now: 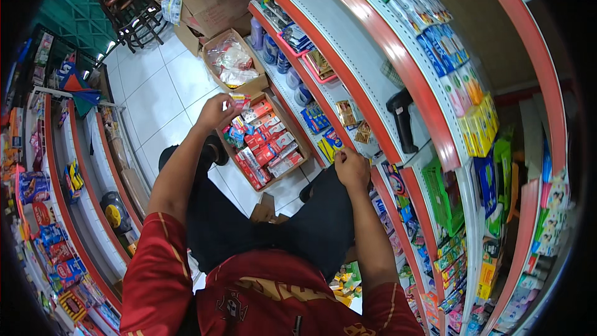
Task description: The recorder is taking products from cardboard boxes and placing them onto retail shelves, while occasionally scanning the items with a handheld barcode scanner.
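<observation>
My left hand (217, 111) is raised over the upper left edge of an open cardboard box (305, 145) on the floor. Its fingers pinch a small red and white packet (239, 101). Inside the box lie several red and white toothpaste cartons (266, 150) and some blue and green packets (238, 129). My right hand (350, 166) is by my right knee, near the lower shelf, with its fingers curled; whether anything small is inside them is hidden. Just beyond it, yellow and blue packets (330, 143) stand on that lowest shelf.
A second cardboard box (207, 63) with plastic bags adjoins the first. Shelving with red edges (373, 135) rises close on the right, bearing a black handheld scanner (402, 119) and a green basket (440, 196). More shelves (74, 149) line the left. Stacked stools (128, 9) stand beyond the tiled floor.
</observation>
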`<action>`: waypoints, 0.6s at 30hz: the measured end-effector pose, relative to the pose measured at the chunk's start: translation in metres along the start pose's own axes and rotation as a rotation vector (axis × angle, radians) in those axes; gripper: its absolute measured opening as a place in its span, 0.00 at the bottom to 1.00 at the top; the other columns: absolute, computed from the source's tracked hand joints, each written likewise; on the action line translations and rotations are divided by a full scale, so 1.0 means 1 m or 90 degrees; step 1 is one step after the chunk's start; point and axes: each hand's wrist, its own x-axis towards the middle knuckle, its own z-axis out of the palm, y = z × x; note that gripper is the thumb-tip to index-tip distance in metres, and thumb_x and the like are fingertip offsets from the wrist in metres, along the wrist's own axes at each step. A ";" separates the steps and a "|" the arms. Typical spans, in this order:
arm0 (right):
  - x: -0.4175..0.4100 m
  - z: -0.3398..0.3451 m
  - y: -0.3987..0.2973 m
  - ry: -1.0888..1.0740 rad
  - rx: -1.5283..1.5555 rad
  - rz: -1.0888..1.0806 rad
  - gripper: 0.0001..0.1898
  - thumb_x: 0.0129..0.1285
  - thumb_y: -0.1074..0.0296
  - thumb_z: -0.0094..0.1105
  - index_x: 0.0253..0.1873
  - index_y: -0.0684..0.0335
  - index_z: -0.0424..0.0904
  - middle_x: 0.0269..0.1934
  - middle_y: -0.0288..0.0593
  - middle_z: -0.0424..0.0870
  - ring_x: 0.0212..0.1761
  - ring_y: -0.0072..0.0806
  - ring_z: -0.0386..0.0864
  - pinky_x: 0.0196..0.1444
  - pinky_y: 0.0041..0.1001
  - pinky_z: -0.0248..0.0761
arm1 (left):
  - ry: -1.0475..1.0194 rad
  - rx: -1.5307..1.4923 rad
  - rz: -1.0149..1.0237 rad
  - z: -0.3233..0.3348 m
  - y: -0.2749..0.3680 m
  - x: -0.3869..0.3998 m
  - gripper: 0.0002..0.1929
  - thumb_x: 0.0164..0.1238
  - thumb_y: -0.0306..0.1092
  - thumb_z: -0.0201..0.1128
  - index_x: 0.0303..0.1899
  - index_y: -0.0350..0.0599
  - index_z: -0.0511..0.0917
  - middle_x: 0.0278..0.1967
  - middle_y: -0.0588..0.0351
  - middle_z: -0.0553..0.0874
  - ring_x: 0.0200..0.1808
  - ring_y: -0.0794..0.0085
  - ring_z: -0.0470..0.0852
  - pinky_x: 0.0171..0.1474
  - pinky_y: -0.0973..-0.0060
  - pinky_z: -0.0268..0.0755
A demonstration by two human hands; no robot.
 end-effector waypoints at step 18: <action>-0.022 -0.119 -0.017 0.410 0.208 -0.262 0.07 0.71 0.69 0.61 0.46 0.67 0.84 0.42 0.53 0.89 0.47 0.48 0.87 0.51 0.39 0.78 | -0.048 -0.864 -0.560 0.076 0.108 -0.157 0.16 0.76 0.46 0.66 0.54 0.48 0.81 0.44 0.58 0.88 0.44 0.70 0.88 0.51 0.65 0.81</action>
